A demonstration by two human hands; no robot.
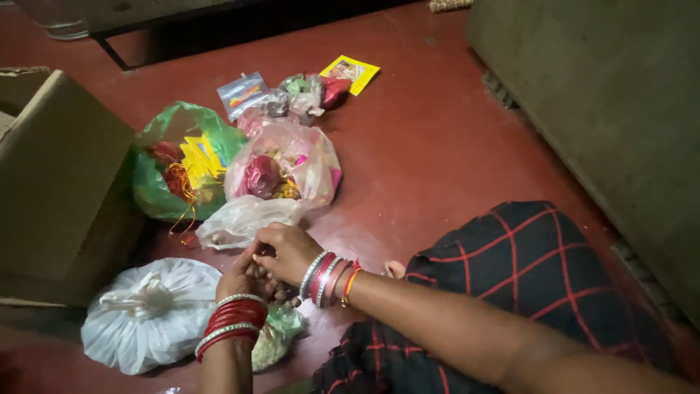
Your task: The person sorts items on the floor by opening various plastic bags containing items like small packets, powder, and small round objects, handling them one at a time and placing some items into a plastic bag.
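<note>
- left hand (239,277) and right hand (290,249) meet low centre over the red floor (437,146), fingers touching each other
- both hands pinch the neck of a small greenish bag (275,337); bag body lies on the floor right under the left wrist, partly hidden by it
- right hand on top, fingers curled down onto the bag neck; left hand below, cupped up around it; grip looks closed, exact finger hold too dark to tell
- clear empty-looking plastic bag (244,219) lies just beyond the hands, touching or nearly touching the right fingers
- tied white bag (149,314) just left of the left wrist, near but apart
- pink-tinted bag (286,169) of coloured items and green bag (179,168) with yellow and red stuff further out, side by side
- cardboard box (55,182) at far left
- small packets (292,91) and a yellow sachet (350,73) well beyond the hands
- black red-checked cloth (525,263) over the person's lap at right
</note>
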